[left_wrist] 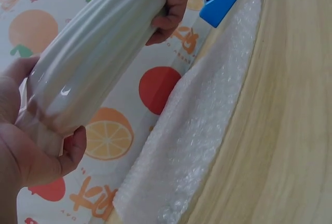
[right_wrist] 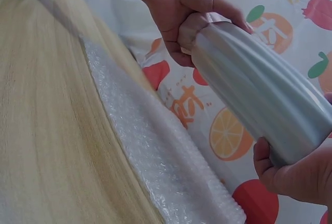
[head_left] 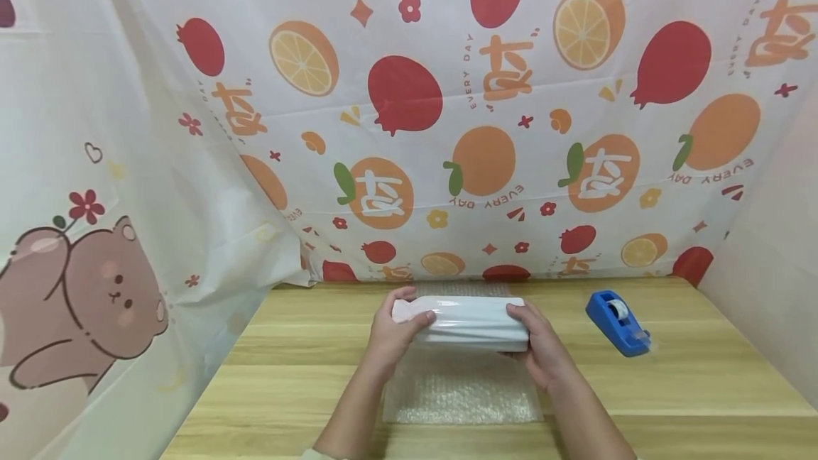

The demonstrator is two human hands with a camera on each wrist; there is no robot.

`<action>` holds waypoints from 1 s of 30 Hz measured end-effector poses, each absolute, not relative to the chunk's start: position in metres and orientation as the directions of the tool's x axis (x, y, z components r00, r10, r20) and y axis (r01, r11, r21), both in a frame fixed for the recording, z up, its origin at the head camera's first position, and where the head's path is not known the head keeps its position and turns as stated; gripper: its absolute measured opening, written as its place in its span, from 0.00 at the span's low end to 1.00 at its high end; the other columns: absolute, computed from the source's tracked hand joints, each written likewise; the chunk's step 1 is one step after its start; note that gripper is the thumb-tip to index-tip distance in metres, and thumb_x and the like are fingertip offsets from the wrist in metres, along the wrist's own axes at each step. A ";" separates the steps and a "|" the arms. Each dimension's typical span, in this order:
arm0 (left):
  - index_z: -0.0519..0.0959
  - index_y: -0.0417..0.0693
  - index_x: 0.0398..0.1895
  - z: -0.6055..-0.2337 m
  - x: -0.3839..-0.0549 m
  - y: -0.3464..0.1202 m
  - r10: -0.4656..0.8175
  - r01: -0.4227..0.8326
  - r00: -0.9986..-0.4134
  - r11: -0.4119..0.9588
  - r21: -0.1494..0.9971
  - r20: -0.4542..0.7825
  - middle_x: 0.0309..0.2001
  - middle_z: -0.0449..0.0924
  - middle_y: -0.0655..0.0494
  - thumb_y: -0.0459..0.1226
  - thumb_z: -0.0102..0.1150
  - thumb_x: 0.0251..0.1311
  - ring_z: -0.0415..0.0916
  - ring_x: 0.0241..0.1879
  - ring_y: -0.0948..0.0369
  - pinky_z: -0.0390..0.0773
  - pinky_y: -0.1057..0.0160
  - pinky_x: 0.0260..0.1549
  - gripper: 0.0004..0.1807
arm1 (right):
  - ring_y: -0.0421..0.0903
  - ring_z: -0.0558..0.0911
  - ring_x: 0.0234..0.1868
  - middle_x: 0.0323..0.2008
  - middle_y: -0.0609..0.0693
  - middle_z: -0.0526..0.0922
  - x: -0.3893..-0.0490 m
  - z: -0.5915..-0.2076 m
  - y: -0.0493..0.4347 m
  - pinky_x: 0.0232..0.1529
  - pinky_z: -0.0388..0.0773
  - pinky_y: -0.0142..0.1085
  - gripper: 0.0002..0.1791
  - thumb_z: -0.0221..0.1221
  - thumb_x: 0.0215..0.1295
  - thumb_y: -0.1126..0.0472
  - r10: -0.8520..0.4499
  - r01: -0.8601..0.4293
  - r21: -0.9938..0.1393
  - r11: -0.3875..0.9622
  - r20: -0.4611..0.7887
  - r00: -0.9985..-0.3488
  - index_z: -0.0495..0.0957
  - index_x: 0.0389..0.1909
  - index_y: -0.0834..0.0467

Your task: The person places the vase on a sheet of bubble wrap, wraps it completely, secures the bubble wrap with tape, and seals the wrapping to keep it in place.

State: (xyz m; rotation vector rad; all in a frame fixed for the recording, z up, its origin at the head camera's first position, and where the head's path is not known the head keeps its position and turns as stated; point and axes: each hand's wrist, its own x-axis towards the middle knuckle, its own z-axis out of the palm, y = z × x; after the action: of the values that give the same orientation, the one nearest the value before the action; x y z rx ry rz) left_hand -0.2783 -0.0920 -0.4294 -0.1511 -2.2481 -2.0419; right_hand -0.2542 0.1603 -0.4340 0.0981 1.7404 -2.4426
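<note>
A glossy white ribbed vase lies sideways in the air, held between both hands. My left hand grips its narrow neck end, with the thumb on the near side in the head view. At the wider opposite end, my right hand holds the vase, thumb on top and fingers round it. Below the vase a sheet of bubble wrap is spread on the table. The left wrist view shows the fluted body of the vase plainly; fingers partly cover both ends.
To the right on the wooden table stands a blue tape dispenser with a roll of clear tape. A fruit-print cloth hangs along the table's back edge, and a bear-print cloth hangs at the left.
</note>
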 end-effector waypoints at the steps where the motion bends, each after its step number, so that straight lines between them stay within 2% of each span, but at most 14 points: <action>1: 0.72 0.49 0.59 -0.430 -0.278 -0.092 0.003 0.135 -0.991 0.097 0.986 0.135 0.59 0.72 0.46 0.39 0.73 0.51 0.72 0.47 0.57 0.76 0.63 0.41 0.31 | 0.52 0.73 0.51 0.57 0.59 0.68 -0.254 -0.435 0.160 0.46 0.73 0.44 0.30 0.51 0.70 0.48 -0.082 0.156 -0.935 -0.318 -0.137 -0.987 0.58 0.69 0.52; 6: 0.71 0.49 0.60 -0.430 -0.279 -0.092 0.005 0.115 -0.993 0.082 0.990 0.115 0.60 0.70 0.48 0.38 0.64 0.60 0.71 0.40 0.59 0.75 0.63 0.31 0.25 | 0.54 0.73 0.52 0.58 0.61 0.68 -0.255 -0.435 0.160 0.46 0.73 0.43 0.31 0.52 0.69 0.46 -0.098 0.170 -0.938 -0.301 -0.147 -0.984 0.59 0.69 0.51; 10: 0.70 0.46 0.62 -0.431 -0.280 -0.092 0.027 0.098 -0.995 0.025 0.995 0.097 0.59 0.70 0.46 0.37 0.55 0.65 0.73 0.35 0.62 0.77 0.64 0.30 0.22 | 0.54 0.72 0.53 0.60 0.61 0.67 -0.256 -0.433 0.162 0.46 0.73 0.42 0.32 0.52 0.68 0.45 -0.100 0.187 -0.946 -0.264 -0.166 -0.981 0.58 0.70 0.51; 13: 0.70 0.44 0.62 -0.431 -0.279 -0.094 0.048 0.085 -0.995 0.013 0.996 0.084 0.58 0.69 0.46 0.37 0.51 0.68 0.75 0.36 0.62 0.79 0.63 0.31 0.20 | 0.54 0.74 0.52 0.59 0.61 0.68 -0.256 -0.434 0.163 0.45 0.74 0.43 0.33 0.52 0.68 0.46 -0.098 0.190 -0.955 -0.227 -0.172 -0.980 0.58 0.70 0.53; 17: 0.70 0.44 0.61 -0.433 -0.279 -0.097 0.092 0.091 -0.992 0.057 0.994 0.086 0.59 0.69 0.46 0.40 0.56 0.67 0.75 0.40 0.59 0.80 0.60 0.33 0.22 | 0.53 0.75 0.50 0.58 0.61 0.69 -0.256 -0.436 0.167 0.46 0.76 0.44 0.34 0.54 0.68 0.45 -0.096 0.188 -0.968 -0.168 -0.173 -0.980 0.59 0.71 0.52; 22: 0.69 0.48 0.63 -0.433 -0.278 -0.107 0.205 0.088 -0.977 0.123 0.988 0.062 0.63 0.68 0.45 0.41 0.69 0.57 0.73 0.46 0.55 0.79 0.58 0.36 0.31 | 0.52 0.76 0.49 0.58 0.60 0.70 -0.256 -0.437 0.171 0.46 0.78 0.43 0.36 0.59 0.65 0.44 -0.109 0.201 -0.975 -0.099 -0.190 -0.976 0.61 0.69 0.53; 26: 0.68 0.48 0.64 -0.434 -0.279 -0.115 0.295 0.070 -0.955 0.141 0.987 0.026 0.62 0.66 0.44 0.39 0.69 0.57 0.73 0.49 0.53 0.80 0.55 0.39 0.32 | 0.53 0.76 0.50 0.59 0.61 0.69 -0.258 -0.441 0.174 0.44 0.78 0.44 0.36 0.60 0.65 0.46 -0.133 0.216 -0.974 -0.072 -0.205 -0.970 0.62 0.70 0.55; 30: 0.70 0.46 0.63 -0.436 -0.280 -0.121 0.361 0.058 -0.932 0.210 0.976 -0.022 0.59 0.69 0.44 0.41 0.68 0.58 0.74 0.49 0.54 0.81 0.55 0.40 0.31 | 0.54 0.75 0.51 0.62 0.61 0.66 -0.259 -0.446 0.177 0.44 0.79 0.44 0.37 0.62 0.64 0.46 -0.135 0.236 -0.971 -0.039 -0.228 -0.964 0.62 0.71 0.54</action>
State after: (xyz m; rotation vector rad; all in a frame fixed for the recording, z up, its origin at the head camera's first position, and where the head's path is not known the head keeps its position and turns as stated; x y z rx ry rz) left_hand -0.2803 -0.1211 -0.4359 -0.4661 -2.6226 -2.0956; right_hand -0.2588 0.1767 -0.4463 0.1074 1.9802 -2.0933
